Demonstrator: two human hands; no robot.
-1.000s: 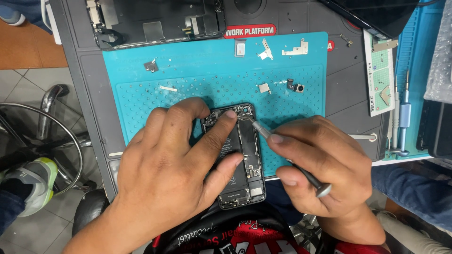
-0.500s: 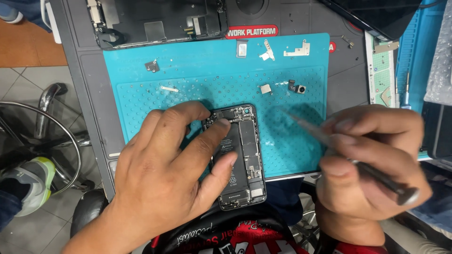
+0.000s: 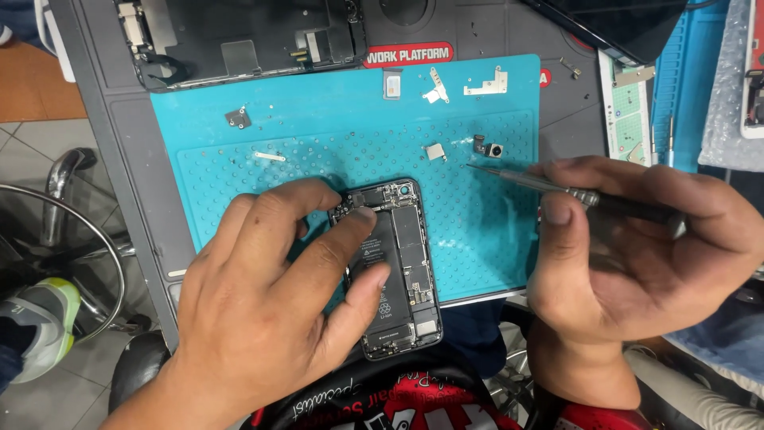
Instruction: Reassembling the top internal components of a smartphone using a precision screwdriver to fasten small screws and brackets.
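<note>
An opened phone body point(image 3: 404, 263) lies on a teal work mat point(image 3: 334, 119), its black battery and boards exposed. My left hand point(image 3: 270, 310) rests on it, fingers pressing the battery and the top left corner. My right hand point(image 3: 637, 247) is raised to the right of the phone and grips a thin screwdriver point(image 3: 557, 188). The tool's tip points left, above the mat near a small camera module point(image 3: 487, 148). The tip is well clear of the phone.
Small metal brackets point(image 3: 485, 81) and plates point(image 3: 434, 151) lie scattered on the mat. A detached phone screen assembly point(image 3: 239, 36) sits at the back left. Another blue mat with tools point(image 3: 672, 119) is at the right. A stool frame point(image 3: 64, 231) stands at the left, below the bench.
My right hand has lifted the screwdriver off the phone's top and swung it away to the right and back. My left hand has stayed on the phone.
</note>
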